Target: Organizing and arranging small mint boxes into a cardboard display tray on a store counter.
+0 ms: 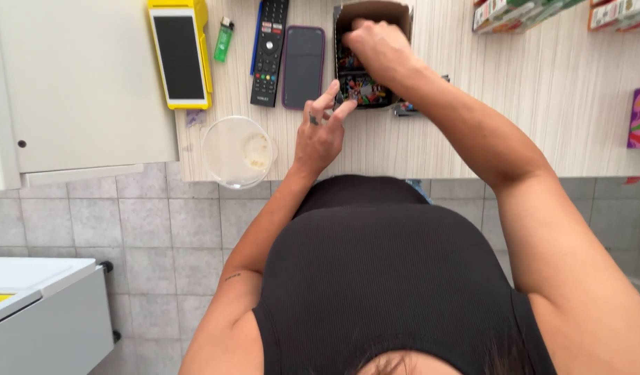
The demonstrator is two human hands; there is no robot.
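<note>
An open brown cardboard box (375, 12) stands on the pale wood-grain counter (542, 118), filled with small colourful packets (361, 90). My right hand (379, 47) reaches into the box from above, its fingers curled among the packets; what it grips is hidden. My left hand (321, 132) rests on the counter at the box's near left corner, fingers spread, fingertips touching the box's front edge and the packets there.
Left of the box lie a dark phone (303, 66), a black remote control (270, 52), a green lighter (224, 39) and a yellow card terminal (179, 55). A clear plastic cup (236, 153) sits at the counter's near edge. Colourful packages (514, 14) line the far right.
</note>
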